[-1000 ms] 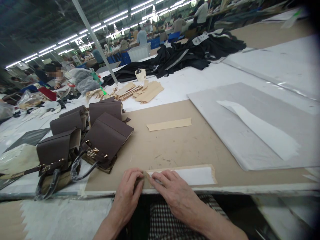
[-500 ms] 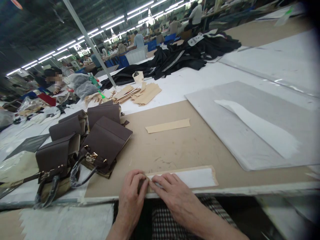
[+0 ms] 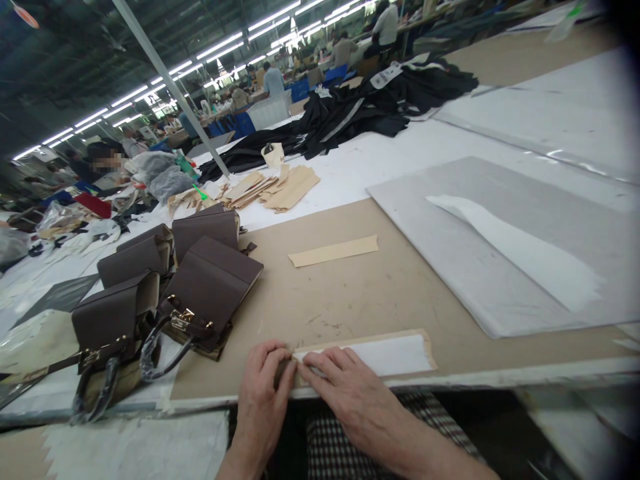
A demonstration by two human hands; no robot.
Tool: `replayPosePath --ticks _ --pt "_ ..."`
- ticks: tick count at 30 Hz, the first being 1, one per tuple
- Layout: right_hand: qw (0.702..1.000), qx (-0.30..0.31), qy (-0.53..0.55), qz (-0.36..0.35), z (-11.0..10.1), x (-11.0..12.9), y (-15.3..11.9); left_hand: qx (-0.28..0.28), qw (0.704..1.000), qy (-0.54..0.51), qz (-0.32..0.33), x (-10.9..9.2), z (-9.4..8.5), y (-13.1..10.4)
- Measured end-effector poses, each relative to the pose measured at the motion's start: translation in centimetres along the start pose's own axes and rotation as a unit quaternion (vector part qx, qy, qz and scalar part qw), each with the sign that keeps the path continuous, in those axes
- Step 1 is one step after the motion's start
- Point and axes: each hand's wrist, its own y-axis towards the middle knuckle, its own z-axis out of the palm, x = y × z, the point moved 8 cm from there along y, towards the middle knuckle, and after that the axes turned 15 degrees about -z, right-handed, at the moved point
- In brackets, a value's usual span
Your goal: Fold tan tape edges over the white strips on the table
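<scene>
Head view: a white-faced strip (image 3: 395,355) lies near the counter (image 3: 480,379)'s front edge.
The left hand (image 3: 265,375) pinches its left end; the right hand (image 3: 345,385) rests bent fingers on it, grip unclear. Neat work here likely needs even fingertip pressure, the strip kept flat.

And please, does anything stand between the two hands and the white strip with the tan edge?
Nothing visible does. The right hand rests on the white strip near its left end, and the left hand is at that end. The nearest dark brown bag lies off to the left; the loose tan strip lies farther back.
</scene>
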Motion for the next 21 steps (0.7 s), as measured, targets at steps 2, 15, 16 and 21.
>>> replayPosePath --ticks 2,15,16,21 --pt "1.000 -0.004 -0.002 0.000 -0.11 0.04 -0.03 0.000 1.000 0.001 0.006 -0.09 -0.04 -0.04" --pt "1.000 -0.008 -0.007 0.000 -0.28 0.04 0.05 0.014 1.000 0.002 0.005 0.32 0.09 0.04" --pt "1.000 -0.007 -0.005 0.000 -0.27 0.05 0.05 0.015 1.000 0.002 0.006 0.33 0.11 0.05" --pt "1.000 -0.012 -0.007 0.001 -0.45 0.11 0.01 0.014 1.000 0.007 0.011 0.25 0.06 0.07"
